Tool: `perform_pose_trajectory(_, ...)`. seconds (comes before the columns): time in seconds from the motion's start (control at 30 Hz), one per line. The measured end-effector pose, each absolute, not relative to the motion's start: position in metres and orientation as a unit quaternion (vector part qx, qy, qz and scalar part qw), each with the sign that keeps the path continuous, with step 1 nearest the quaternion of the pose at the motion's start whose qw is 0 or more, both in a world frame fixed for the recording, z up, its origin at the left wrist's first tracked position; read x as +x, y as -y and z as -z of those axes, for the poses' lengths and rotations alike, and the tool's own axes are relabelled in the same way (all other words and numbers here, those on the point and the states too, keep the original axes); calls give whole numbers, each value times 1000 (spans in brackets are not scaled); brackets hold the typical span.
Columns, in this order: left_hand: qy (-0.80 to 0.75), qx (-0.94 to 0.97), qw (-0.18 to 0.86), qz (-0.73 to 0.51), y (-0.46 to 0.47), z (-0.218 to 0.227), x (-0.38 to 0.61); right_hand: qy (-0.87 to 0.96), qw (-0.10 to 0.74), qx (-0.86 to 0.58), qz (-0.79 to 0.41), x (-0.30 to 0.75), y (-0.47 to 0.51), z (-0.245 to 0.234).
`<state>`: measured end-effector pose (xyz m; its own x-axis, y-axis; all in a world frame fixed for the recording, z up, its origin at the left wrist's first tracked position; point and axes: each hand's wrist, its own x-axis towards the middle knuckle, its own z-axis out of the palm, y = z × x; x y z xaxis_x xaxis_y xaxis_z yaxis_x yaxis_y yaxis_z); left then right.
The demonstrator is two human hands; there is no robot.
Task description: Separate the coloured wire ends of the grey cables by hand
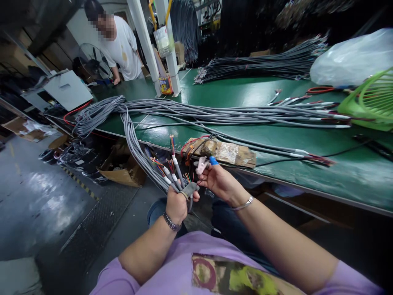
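Observation:
My left hand (178,205) is closed around a bundle of grey cables (139,153), with a grey cover on its thumb. White-sleeved cable ends (168,174) stick up from this fist, fanning out thin coloured wires. Close beside it, my right hand (216,178) pinches a thin dark wire at the fist, its tip partly hidden. One right finger wears a blue cover, and a pale pinkish covering (202,165) shows by the fingertips. Just beyond, a wooden block (236,153) wrapped in clear tape lies at the bench edge, with a brown lump and red and black leads on it.
Long grey cables (215,110) run across the green bench (245,92). Black cables (260,63), a plastic bag (353,59) and a green slatted fan cover (371,102) lie farther back. A co-worker (124,45) stands past a white post (172,61). A cardboard box (124,168) sits below.

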<state>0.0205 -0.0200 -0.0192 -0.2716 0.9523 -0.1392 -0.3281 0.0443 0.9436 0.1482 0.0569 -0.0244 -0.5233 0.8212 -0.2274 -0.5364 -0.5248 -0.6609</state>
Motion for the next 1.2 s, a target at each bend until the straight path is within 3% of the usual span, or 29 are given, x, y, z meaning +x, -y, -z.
perform_pose_trajectory(0.4, -513, 303, 476, -647, 10, 18, 30, 287, 483, -270, -782, 135, -55, 45)
perform_pose_trajectory(0.6, -519, 311, 475, -639, 6, 20, 33, 319, 420, -235, -816, 134, -58, 42)
perform_pose_trajectory(0.97, -529, 317, 482, -622, 8, 25, 32, 265, 457, -235, -816, 129, -57, 39)
perform_pose_trajectory(1.2, -526, 325, 481, -621, 19, 28, 27, 268, 433, -219, -833, 141, -41, 41)
